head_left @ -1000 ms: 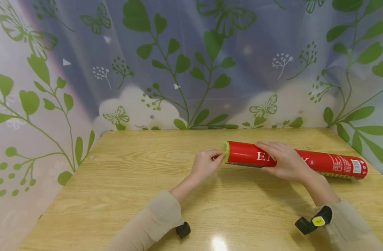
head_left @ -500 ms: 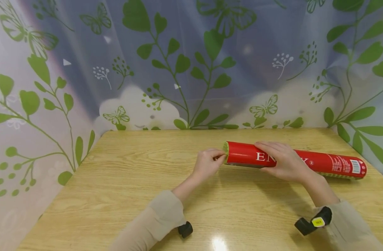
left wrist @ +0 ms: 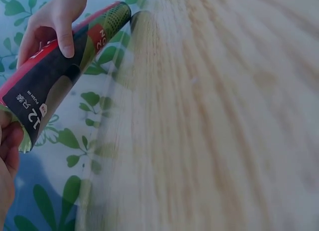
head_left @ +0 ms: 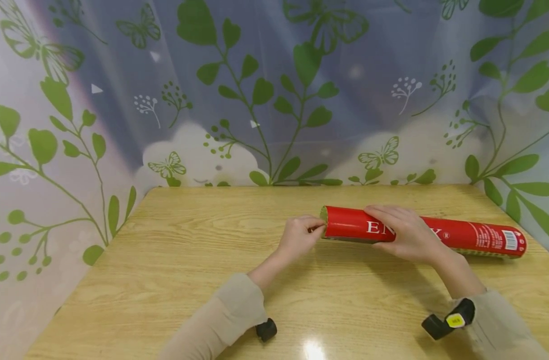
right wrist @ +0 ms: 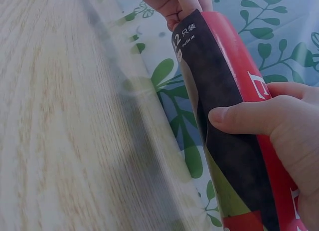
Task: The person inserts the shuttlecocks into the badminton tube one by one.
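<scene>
A long red shuttlecock tube [head_left: 351, 223] slants over the table's right side, its open end toward the left. My right hand [head_left: 411, 235] grips it round the middle, the thumb [right wrist: 234, 118] across its dark printed side. At the mouth my left hand [head_left: 298, 235] has thumb and forefinger pinched together on the light green edge of a shuttlecock [left wrist: 25, 143]. Most of that shuttlecock is hidden by the tube and fingers. White print on the dark side [left wrist: 45, 94] reads 12 and PUSH IN.
The wooden table [head_left: 189, 240] reaches back to a curtain [head_left: 265, 100] printed with leaves and butterflies. A black wrist strap [head_left: 465, 311] sits on the right cuff, and a black piece [head_left: 266, 330] shows under the left cuff.
The tube's open end has dipped slightly. The light green edge at the mouth shows less far out than a second ago, and my left hand has shifted a little right with it.
</scene>
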`<state>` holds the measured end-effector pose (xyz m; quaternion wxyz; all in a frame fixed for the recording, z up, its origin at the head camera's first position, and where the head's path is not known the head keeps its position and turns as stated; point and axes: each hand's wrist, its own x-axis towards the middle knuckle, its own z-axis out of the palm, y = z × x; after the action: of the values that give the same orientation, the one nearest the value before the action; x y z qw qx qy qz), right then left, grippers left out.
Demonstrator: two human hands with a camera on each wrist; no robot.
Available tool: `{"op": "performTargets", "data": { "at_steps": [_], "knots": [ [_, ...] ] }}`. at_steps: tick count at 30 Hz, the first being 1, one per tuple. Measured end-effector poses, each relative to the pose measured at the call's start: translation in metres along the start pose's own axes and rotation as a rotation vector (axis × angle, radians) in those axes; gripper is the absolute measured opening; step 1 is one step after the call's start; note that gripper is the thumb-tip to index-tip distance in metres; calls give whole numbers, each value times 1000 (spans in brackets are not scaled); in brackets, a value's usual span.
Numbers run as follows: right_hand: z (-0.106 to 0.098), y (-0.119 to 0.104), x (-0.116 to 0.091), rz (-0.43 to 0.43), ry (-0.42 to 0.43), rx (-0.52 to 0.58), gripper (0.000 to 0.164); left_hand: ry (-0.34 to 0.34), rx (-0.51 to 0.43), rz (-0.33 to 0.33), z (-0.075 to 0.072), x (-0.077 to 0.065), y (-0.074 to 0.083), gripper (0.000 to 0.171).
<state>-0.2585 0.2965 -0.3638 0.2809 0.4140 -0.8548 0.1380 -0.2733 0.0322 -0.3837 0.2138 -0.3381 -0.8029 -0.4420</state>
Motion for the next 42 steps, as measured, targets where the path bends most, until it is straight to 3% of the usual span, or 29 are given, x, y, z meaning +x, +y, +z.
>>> {"op": "performTargets", "data": {
  "at_steps": [17, 26, 30, 35, 42],
  "knots": [
    [-4, -3, 0, 24, -14, -3, 82, -92, -21, -35, -4, -2, -1, 12],
    [-4, -2, 0, 19, -14, -13, 82, -124, -18, 21, -11, -3, 0, 11],
    [-4, -2, 0, 19, -10, -20, 82, -148, -26, -1, -15, -4, 1, 14],
    [-4, -2, 0, 27, -18, -24, 82, -152, -26, -54, -20, -5, 2, 16],
    [-5, -2, 2, 44, -59, -44, 80, -142, 34, -12, -31, -8, -5, 14]
  ]
}}
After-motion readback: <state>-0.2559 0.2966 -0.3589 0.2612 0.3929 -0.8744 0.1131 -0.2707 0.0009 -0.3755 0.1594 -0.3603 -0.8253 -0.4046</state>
